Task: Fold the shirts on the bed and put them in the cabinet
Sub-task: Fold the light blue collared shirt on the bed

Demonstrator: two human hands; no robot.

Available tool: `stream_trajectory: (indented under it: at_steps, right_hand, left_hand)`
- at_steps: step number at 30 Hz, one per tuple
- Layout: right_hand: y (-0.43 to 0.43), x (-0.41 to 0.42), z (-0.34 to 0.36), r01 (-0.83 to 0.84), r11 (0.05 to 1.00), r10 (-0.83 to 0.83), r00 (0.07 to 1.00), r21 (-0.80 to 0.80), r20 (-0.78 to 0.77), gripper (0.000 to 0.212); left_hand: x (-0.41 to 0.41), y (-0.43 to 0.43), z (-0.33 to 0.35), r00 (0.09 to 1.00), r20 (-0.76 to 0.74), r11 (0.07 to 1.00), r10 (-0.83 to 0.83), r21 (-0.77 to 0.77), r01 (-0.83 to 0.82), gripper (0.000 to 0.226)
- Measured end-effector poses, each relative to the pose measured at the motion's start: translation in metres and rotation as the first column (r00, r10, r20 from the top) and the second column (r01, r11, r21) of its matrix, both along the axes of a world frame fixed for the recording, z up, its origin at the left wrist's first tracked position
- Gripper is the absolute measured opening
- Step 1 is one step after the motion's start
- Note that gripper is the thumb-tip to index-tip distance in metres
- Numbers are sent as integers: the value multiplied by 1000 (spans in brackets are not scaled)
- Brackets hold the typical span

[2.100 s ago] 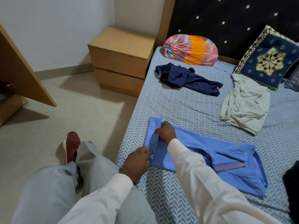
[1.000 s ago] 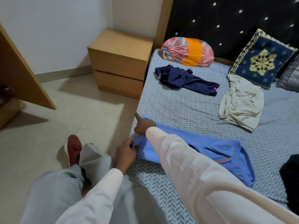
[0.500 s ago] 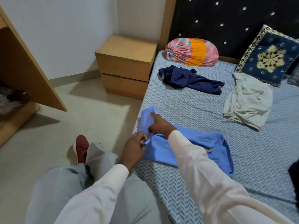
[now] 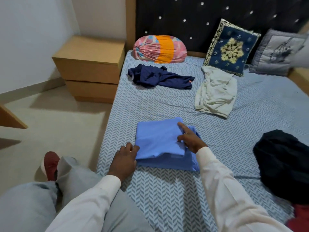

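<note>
Both hands are being held apart at the folded blue shirt [image 4: 158, 139]: the right hand [image 4: 189, 139] is being pressed on top, forefinger straight; the left hand [image 4: 124, 158] is being laid against its left edge, grip not discernible. That shirt is lying near the left edge of the bed [image 4: 167, 198].

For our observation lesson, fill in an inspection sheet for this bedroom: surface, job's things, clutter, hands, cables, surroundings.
Surface: bed, covered in a blue chevron print, slightly wrinkled.
Job's things: light blue shirt folded into a rectangle near the bed's edge; navy shirt and cream shirt lie crumpled farther up; dark garment bunched at right.
Clutter: bolster, navy cushion, grey cushion against the headboard.
Hands: left hand at the light blue shirt's left edge, grip unclear; right hand rests on top, fingers extended.
Cables: nothing seen.
Surroundings: wooden nightstand beside the bed, pale floor.
</note>
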State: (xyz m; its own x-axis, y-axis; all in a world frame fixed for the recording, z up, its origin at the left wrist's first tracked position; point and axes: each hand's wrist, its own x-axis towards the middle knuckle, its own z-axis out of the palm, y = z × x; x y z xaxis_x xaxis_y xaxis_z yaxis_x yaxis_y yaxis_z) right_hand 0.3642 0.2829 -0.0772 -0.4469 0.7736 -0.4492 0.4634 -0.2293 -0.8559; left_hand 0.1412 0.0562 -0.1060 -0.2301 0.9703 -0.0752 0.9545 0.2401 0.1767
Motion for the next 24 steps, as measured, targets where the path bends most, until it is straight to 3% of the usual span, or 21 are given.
stream_trajectory:
  at_steps: [7,14,20,24]
  right_hand:
    - [10,57,-1,60,996,-62,998,-64,-21,78]
    - [4,72,-6,90,996,-88,994,-22,71,84]
    - [-8,91,-12,120,993,-120,986,10,119,115]
    - [-24,106,-16,87,996,-86,989,-4,118,101]
  left_hand:
    - [17,11,-5,983,3,978,-185,99,184,32]
    - [22,15,-7,976,61,977,-210,52,207,33]
    - [22,14,-12,984,95,989,-149,14,148,46]
    - [24,11,-11,976,157,989,-150,14,150,45]
